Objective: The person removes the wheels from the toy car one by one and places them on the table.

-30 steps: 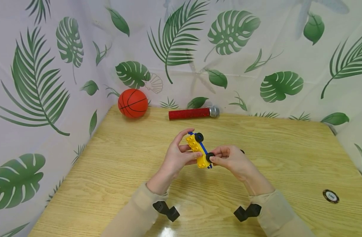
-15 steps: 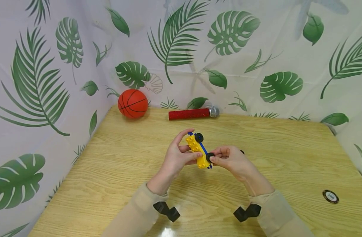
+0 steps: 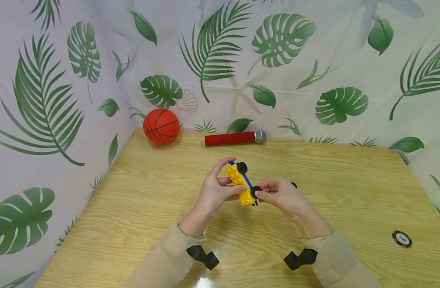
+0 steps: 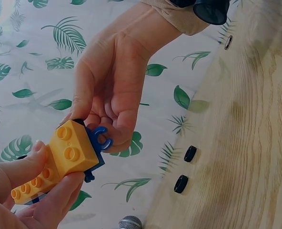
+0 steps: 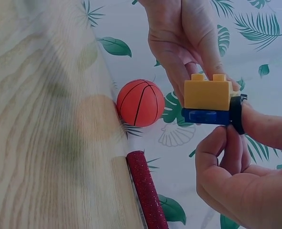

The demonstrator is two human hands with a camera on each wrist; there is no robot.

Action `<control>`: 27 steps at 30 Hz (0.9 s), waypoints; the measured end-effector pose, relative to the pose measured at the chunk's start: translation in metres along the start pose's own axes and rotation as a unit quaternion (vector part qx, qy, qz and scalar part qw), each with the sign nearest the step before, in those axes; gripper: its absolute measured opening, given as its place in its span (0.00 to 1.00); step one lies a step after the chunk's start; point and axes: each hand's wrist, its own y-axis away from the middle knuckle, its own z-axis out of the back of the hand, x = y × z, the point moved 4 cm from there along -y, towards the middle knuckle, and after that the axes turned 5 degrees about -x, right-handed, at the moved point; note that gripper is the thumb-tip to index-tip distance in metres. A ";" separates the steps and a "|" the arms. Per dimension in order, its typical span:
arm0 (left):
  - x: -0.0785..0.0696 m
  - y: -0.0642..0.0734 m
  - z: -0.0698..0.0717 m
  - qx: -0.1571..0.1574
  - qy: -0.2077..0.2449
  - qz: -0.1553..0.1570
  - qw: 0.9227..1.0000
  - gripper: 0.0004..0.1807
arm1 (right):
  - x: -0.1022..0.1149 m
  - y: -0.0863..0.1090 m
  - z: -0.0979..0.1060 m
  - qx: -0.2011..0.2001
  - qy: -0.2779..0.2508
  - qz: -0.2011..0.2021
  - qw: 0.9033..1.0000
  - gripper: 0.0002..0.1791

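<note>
My left hand (image 3: pixel 214 188) grips a toy car (image 3: pixel 235 176) of yellow block with studs on a blue base, held tilted above the table. One black wheel (image 3: pixel 242 167) sits at the car's far end, on the side toward my right hand. At the near end my right hand (image 3: pixel 283 196) pinches another black wheel (image 5: pixel 236 115) between thumb and fingers, right against the blue base. The left wrist view shows the blue hook (image 4: pixel 103 138) at the car's end. Two loose black wheels (image 4: pixel 181 183) are on the table; my right hand mostly hides them in the head view.
An orange-red toy basketball (image 3: pixel 161 126) sits in the table's back left corner. Right of it lies a red glitter microphone (image 3: pixel 231 138) with a silver head, along the back edge. A poker chip (image 3: pixel 402 239) lies at the right. Leaf-printed cloth (image 3: pixel 295 100) walls the table.
</note>
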 end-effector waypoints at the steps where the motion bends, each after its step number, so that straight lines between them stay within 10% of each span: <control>1: 0.000 0.000 0.000 0.000 0.000 0.000 1.000 0.42 | 0.000 0.000 0.000 -0.001 0.001 -0.001 1.000 0.12; 27: 0.002 0.003 -0.003 -0.015 -0.019 -0.013 1.000 0.42 | -0.005 0.000 0.000 -0.020 0.023 -0.006 1.000 0.11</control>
